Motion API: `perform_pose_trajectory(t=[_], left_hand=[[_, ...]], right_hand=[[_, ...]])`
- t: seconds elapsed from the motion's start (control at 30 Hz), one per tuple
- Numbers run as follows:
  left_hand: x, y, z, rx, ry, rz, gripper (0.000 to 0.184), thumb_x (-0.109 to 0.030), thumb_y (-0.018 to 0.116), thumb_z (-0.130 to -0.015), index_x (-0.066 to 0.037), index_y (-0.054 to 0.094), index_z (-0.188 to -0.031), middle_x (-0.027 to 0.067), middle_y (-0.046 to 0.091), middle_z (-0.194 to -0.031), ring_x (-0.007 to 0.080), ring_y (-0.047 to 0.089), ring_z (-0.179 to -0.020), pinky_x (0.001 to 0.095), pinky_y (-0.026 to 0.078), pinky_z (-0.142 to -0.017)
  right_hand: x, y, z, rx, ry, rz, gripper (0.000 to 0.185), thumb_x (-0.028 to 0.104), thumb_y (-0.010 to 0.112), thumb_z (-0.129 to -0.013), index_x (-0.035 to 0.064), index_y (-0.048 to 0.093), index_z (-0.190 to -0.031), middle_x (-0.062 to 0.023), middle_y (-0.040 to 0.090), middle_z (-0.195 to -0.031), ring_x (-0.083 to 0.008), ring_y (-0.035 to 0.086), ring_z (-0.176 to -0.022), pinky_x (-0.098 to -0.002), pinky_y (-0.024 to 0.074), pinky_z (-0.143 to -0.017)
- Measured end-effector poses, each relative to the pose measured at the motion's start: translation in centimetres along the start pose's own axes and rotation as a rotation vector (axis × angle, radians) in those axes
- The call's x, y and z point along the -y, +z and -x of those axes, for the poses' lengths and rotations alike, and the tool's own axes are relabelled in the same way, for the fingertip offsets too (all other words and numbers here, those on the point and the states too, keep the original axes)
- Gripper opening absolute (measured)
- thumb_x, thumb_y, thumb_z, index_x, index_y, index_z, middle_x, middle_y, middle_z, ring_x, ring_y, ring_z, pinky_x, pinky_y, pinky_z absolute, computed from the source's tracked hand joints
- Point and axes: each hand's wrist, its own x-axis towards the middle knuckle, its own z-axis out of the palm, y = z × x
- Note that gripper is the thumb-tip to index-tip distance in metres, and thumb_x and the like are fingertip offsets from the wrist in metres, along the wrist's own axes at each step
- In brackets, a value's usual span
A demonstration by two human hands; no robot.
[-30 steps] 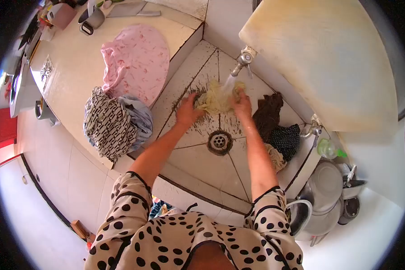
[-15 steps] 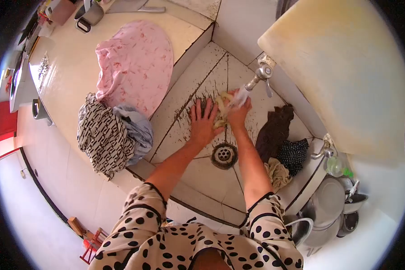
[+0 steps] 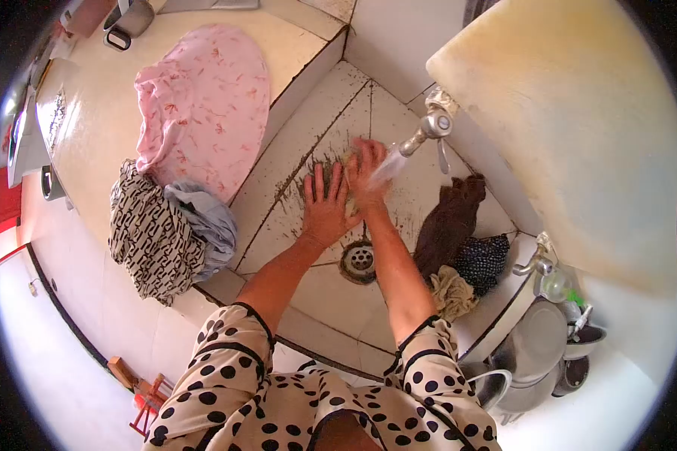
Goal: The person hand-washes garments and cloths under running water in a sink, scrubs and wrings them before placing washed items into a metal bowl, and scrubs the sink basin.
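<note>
My left hand (image 3: pixel 323 208) lies flat on the dirt-streaked white tiles (image 3: pixel 293 240) of the washing basin, fingers spread. Beside it, my right hand (image 3: pixel 367 177) is stretched out with its fingers extended, palm down, under the water. The stream falls on it from a metal tap (image 3: pixel 429 128) at its upper right. The pale yellowish cloth between the hands is mostly hidden now. Just below the wrists sits a round drain (image 3: pixel 358 260) with a perforated cover.
A dark brown cloth (image 3: pixel 447 222), a black dotted cloth (image 3: pixel 481 263) and a beige cloth (image 3: pixel 451 293) lie at the basin's right. On the left ledge are pink floral fabric (image 3: pixel 218 105) and a patterned garment (image 3: pixel 154 237). A second tap (image 3: pixel 535 263) and stacked dishes (image 3: pixel 538 338) stand lower right.
My right hand has moved up and left, closer to my left hand, and now covers most of the yellowish cloth. The view has shifted slightly.
</note>
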Motion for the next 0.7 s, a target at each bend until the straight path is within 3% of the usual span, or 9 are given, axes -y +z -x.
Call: perform_pose_trajectory(t=[0.03,0.1,0.17,0.2,0.27,0.37,0.5,0.6,0.7], left_hand=[[0.2,0.1,0.1,0.004,0.009,-0.027,0.094,-0.058,0.054,-0.083,-0.001,0.016,-0.147,0.0191,0.004,-0.155,0.0472,-0.003,-0.14,0.0617,0.002,-0.11],[0.6,0.2,-0.2,-0.014,0.018,-0.124,0.096,-0.06,0.053,-0.082,-0.001,0.015,-0.147,0.019,0.005,-0.155,0.047,-0.002,-0.14,0.0616,0.002,-0.11],[0.6,0.6,0.1,-0.036,0.01,-0.25,0.097,-0.063,0.052,-0.082,-0.001,0.015,-0.148,0.0186,0.006,-0.155,0.0467,-0.002,-0.14,0.0614,0.002,-0.11],[0.5,0.4,0.2,-0.026,0.007,-0.132,0.096,-0.062,0.051,-0.082,-0.001,0.016,-0.148,0.0184,0.005,-0.155,0.0464,-0.002,-0.14,0.0613,0.002,-0.11],[0.5,-0.9,0.0,-0.012,0.008,0.091,0.095,-0.062,0.05,-0.083,-0.001,0.016,-0.148,0.018,0.005,-0.155,0.046,-0.002,-0.141,0.0611,0.002,-0.11],[0.4,0.1,0.0,-0.007,-0.007,0.0,0.095,-0.061,0.05,-0.083,-0.001,0.015,-0.148,0.0172,0.003,-0.156,0.0455,-0.002,-0.141,0.0612,0.001,-0.111],[0.5,-0.3,-0.1,0.004,0.0,-0.024,0.094,-0.059,0.051,-0.083,-0.001,0.016,-0.147,0.0178,0.003,-0.156,0.0459,-0.001,-0.141,0.0612,0.001,-0.111],[0.8,0.8,0.0,0.011,-0.004,-0.198,0.094,-0.06,0.051,-0.083,0.0,0.017,-0.147,0.0181,0.003,-0.155,0.0461,-0.001,-0.14,0.0611,0.0,-0.11],[0.5,0.3,-0.1,0.01,-0.007,-0.016,0.089,-0.056,0.052,-0.084,-0.001,0.02,-0.147,0.0185,0.005,-0.155,0.0464,-0.001,-0.14,0.0614,0.001,-0.11]], right_hand=[[1.0,-0.6,0.2,0.002,-0.007,0.045,0.034,0.033,0.061,-0.084,0.0092,0.058,-0.108,-0.0123,0.058,-0.102,-0.0333,0.053,-0.098,-0.0479,0.0413,-0.087],[3.2,-2.4,3.9,0.257,-0.106,0.691,0.035,0.034,0.059,-0.086,0.0085,0.057,-0.109,-0.014,0.056,-0.106,-0.0323,0.053,-0.098,-0.0457,0.0423,-0.085],[1.7,-2.1,8.2,0.13,-0.303,0.621,0.034,0.033,0.058,-0.087,0.0077,0.057,-0.109,-0.0147,0.056,-0.105,-0.0323,0.054,-0.097,-0.0451,0.043,-0.084],[0.4,-1.8,9.5,0.069,-0.399,0.582,0.033,0.032,0.058,-0.087,0.0073,0.057,-0.109,-0.015,0.056,-0.105,-0.0323,0.054,-0.096,-0.0448,0.0433,-0.084],[-2.5,0.0,4.4,-0.012,-0.213,0.535,0.026,0.027,0.057,-0.087,0.0067,0.061,-0.102,-0.0144,0.058,-0.099,-0.0342,0.053,-0.094,-0.048,0.0395,-0.086],[-6.4,2.8,-0.5,-0.115,-0.101,0.244,0.022,0.025,0.059,-0.086,0.0089,0.061,-0.102,-0.013,0.058,-0.099,-0.0338,0.054,-0.097,-0.0451,0.0415,-0.086],[2.1,-1.0,3.1,0.107,0.031,0.476,0.023,0.028,0.057,-0.088,0.0115,0.059,-0.105,-0.0119,0.058,-0.103,-0.0321,0.053,-0.103,-0.046,0.0436,-0.086],[4.5,-2.7,10.0,0.171,-0.168,0.454,0.019,0.02,0.053,-0.09,0.0045,0.061,-0.098,-0.015,0.06,-0.094,-0.0377,0.053,-0.094,-0.0475,0.0391,-0.085],[1.4,-1.7,3.9,0.165,-0.084,0.484,0.023,0.024,0.05,-0.092,0.0095,0.058,-0.107,-0.0147,0.058,-0.103,-0.0364,0.052,-0.1,-0.0534,0.0334,-0.091]])
